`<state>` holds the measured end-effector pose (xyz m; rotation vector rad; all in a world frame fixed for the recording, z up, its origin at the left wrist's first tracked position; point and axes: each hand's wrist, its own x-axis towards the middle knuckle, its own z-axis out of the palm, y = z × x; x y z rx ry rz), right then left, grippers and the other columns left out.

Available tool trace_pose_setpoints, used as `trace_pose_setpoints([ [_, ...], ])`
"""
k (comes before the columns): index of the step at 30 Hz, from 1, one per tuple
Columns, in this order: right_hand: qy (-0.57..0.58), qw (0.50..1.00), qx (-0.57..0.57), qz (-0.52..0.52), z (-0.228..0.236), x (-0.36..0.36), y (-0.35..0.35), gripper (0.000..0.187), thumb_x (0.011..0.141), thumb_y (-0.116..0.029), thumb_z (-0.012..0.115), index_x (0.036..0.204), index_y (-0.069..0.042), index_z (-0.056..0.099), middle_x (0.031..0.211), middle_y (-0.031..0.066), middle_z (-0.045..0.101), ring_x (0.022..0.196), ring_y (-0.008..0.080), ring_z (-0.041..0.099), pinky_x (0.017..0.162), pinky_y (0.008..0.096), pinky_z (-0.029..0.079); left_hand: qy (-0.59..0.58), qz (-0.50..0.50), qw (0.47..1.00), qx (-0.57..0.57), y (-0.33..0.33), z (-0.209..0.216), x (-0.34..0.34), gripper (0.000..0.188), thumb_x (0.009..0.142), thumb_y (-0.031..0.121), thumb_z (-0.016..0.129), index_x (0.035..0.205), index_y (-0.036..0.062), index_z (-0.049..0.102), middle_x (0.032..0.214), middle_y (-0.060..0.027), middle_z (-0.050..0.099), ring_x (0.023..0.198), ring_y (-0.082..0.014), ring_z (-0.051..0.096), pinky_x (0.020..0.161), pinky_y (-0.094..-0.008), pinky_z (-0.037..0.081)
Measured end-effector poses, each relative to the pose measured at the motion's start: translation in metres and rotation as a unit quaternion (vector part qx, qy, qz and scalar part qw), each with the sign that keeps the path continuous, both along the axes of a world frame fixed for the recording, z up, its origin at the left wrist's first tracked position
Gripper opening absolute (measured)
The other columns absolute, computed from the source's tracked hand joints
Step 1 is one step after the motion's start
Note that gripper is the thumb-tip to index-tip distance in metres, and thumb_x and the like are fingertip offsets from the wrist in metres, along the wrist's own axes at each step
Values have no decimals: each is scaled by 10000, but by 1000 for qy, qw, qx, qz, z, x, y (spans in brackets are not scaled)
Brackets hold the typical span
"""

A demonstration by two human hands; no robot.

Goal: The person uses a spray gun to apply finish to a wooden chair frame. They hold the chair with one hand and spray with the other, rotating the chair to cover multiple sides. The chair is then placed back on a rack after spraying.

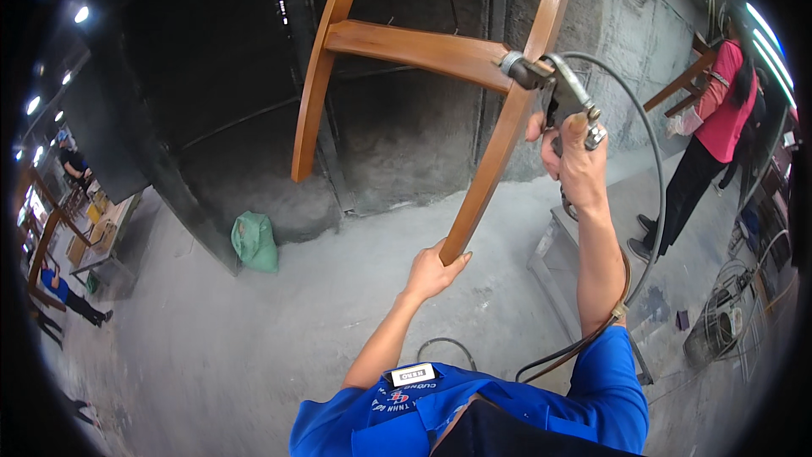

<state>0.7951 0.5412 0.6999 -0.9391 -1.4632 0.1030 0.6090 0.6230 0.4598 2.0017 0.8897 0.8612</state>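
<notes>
A brown wooden chair frame [414,49], two curved legs joined by a crossbar, is held up before me. My left hand [434,271] grips the lower end of its right leg. Up by the joint of that leg and the crossbar, my right hand [579,161] is wrapped around the handle of a metal spray gun [558,89]. The gun's nozzle points left, toward the crossbar. From the gun a dark hose [655,178] loops down past my right forearm. The frame's upper end runs out of view.
Behind the frame stands a dark, dusty booth wall [397,135], with a green sack [255,241] at its foot. At right, a person in pink [719,110] stands near more wooden parts. A bucket [715,334] sits among tangled cables. Left are a worktable [110,237] and other people.
</notes>
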Motion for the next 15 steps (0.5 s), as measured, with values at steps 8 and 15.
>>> trace_pose_setpoints([
  [8,33,994,62,-82,13,4,-21,857,951,-776,430,1001,59,618,665,34,577,449,36,383,421,207,312,-32,-44,998,-11,7,-4,-3,435,922,417,708,1095,18,685,810,-158,715,788,-356,701,724,-427,533],
  [15,13,997,12,-78,-46,-19,-92,1094,836,-859,517,1457,42,498,827,88,672,482,27,380,443,191,299,-60,-60,996,-34,9,-12,-5,464,903,428,740,1067,-5,708,818,-135,739,771,-261,717,711,-388,544],
])
